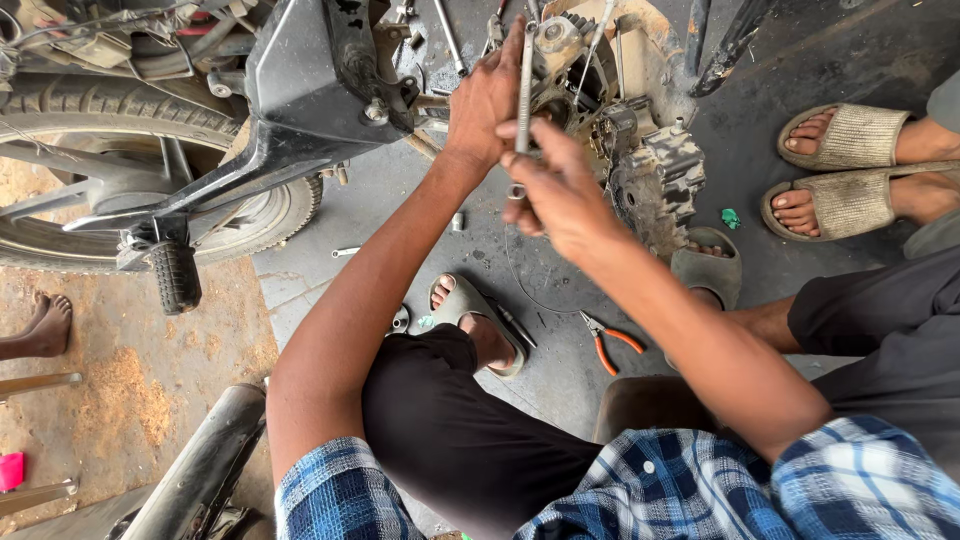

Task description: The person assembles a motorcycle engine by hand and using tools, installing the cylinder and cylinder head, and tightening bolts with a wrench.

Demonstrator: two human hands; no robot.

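Note:
My right hand [560, 190] grips the lower end of a long metal wrench [524, 90] that stands nearly upright. Its upper end reaches into a dirty motorcycle engine [640, 150] on the floor. My left hand [485, 95] rests against the engine's left side beside the wrench, fingers curled on the metal; what it holds is hidden. Both forearms stretch out from blue plaid sleeves.
A motorcycle rear wheel [130, 120] and black frame with footpeg [175, 275] stand at left. Orange-handled pliers [610, 345] and a small socket [457, 221] lie on the floor. Another person's sandalled feet [850, 165] are at right, a bare foot [45, 325] at left, and an exhaust pipe [200, 465] lower left.

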